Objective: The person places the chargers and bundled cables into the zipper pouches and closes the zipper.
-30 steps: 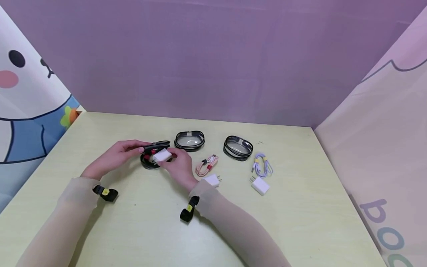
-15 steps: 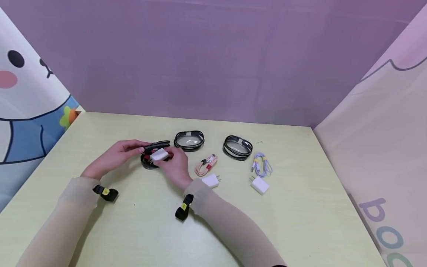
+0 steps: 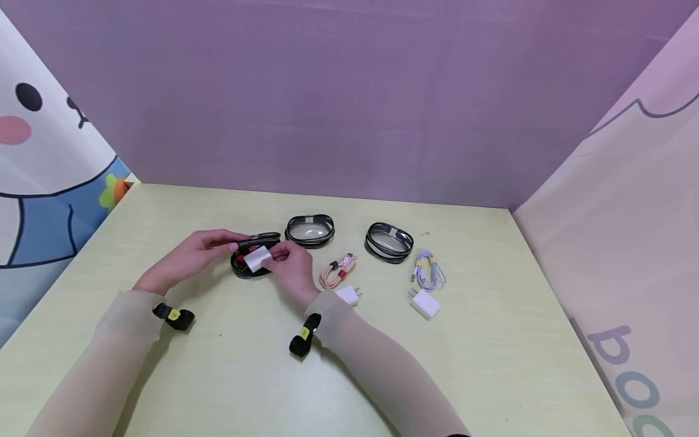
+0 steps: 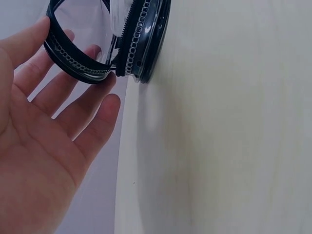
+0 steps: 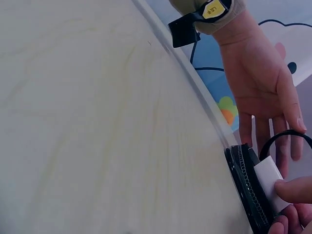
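Observation:
A small clear pouch (image 4: 141, 39) with black zippered trim has its lid raised. My left hand (image 3: 188, 258) pinches the rim of that lid (image 4: 80, 68) between thumb and fingers, at the pouch's left side. Something red (image 3: 244, 250) lies inside the pouch. Between thumb and fingers, my right hand (image 3: 295, 273) holds a white charger plug (image 3: 258, 259), which overlaps the pouch's opening in the head view. The right wrist view has the charger right at the zippered edge, partly covered by the thumb.
Two more black-rimmed clear pouches lie behind, one centre (image 3: 309, 243) and one right (image 3: 382, 256). A pink coiled cable (image 3: 330, 279) and a white charger beside my right wrist (image 3: 346, 295) lie nearby. Farther right are a purple cable (image 3: 428, 282) and another white charger (image 3: 425, 304).
The white charger has shifted slightly left and turned to a steeper angle in my right hand. My left hand still holds the lid, almost unmoved.

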Demonstrator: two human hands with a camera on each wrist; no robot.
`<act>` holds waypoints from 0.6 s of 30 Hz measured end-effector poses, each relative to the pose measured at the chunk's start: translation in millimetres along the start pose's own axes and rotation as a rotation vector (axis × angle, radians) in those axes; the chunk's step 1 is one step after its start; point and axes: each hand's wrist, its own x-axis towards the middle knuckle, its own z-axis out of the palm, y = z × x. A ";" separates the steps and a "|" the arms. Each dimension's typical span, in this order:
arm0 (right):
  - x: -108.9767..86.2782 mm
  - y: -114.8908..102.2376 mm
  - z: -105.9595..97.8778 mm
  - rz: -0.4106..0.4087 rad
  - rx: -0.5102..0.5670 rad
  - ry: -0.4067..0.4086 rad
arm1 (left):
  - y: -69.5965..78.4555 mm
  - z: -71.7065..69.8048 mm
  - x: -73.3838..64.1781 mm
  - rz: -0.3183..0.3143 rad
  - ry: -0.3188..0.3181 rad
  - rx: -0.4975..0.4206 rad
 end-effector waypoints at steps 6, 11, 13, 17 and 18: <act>1.3 -2.4 1.3 -0.008 -0.025 0.012 | 0.8 0.1 -0.5 -0.005 0.003 0.010; 3.5 -2.1 -1.9 0.018 -0.020 0.009 | -0.4 0.2 -0.1 -0.006 0.002 -0.007; 4.2 -2.1 -5.1 0.044 -0.019 0.012 | -0.9 0.4 -0.1 -0.004 0.004 -0.014; 2.7 -3.5 -13.0 0.071 -0.008 -0.013 | -1.7 0.7 -0.2 0.001 0.004 -0.026; 1.7 -3.8 -15.2 0.070 -0.009 -0.023 | -1.7 1.0 -0.1 0.003 0.002 -0.027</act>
